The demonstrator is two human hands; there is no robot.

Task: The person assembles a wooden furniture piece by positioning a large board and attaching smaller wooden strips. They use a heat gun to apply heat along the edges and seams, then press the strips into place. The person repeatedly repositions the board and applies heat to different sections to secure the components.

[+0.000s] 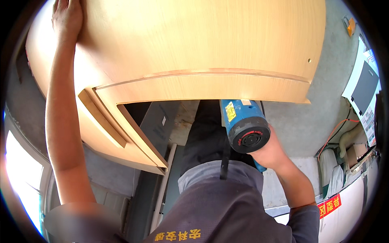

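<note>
- Rested left hand on upper left of wooden panel; couldn't tell grip, with fingers cropped.
- Found panel pale yellow, wood-grained, with raised strip lower left and long groove near lower edge.
- Spotted blue power tool right of centre, front hidden behind panel edge: black vented rear cap, red marking, yellow label.
- Grasped its blue handle in right hand.
- Noted small hole near panel's right edge.

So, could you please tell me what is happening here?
A person's right hand grips a blue handheld power tool, whose front end is hidden beneath the near edge of a light wood-grain panel. The left hand is against the panel at the upper left, partly out of the picture. Whether the tool is running, I cannot tell.
</note>
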